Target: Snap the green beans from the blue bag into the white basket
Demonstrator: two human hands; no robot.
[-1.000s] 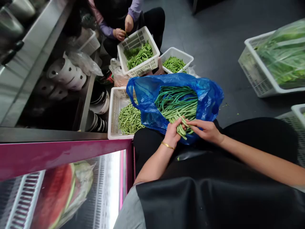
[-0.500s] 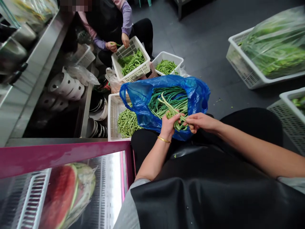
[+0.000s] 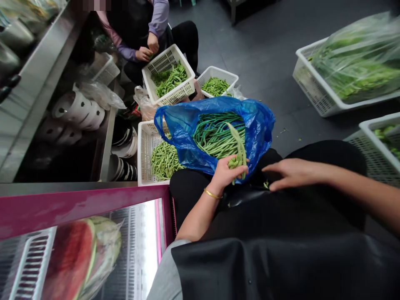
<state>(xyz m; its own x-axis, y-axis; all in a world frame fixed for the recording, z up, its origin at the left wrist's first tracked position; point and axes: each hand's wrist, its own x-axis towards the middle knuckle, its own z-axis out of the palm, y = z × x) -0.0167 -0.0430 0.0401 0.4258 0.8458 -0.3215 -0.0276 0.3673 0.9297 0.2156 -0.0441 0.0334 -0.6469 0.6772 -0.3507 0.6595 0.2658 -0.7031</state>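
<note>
My left hand (image 3: 226, 173) is closed round a bunch of long beans (image 3: 240, 146), pale green, with the longer ends standing up past the fingers and short pieces in the palm. Over my lap, apart from the beans, my right hand (image 3: 290, 173) has its thumb and fingers spread. Small green scraps (image 3: 266, 184) show beside its fingertips, against the black apron (image 3: 281, 250). In front of me a blue plastic bag (image 3: 183, 139) gapes around more long beans (image 3: 215, 131), dark and light green. To its left, a white basket (image 3: 143, 143) contains short bean pieces (image 3: 165, 162).
Opposite sits a person (image 3: 131, 29), hands above a tilted white basket (image 3: 178, 96) of green pods; another basket (image 3: 233, 77) stands beside it. A bagged-greens basket (image 3: 325, 102) is at right. A pink-framed glass case (image 3: 93, 204) with watermelon borders my left.
My right hand has let go of the beans and drawn back to the right, opening over my lap. The beans in my left hand now point more upright.
</note>
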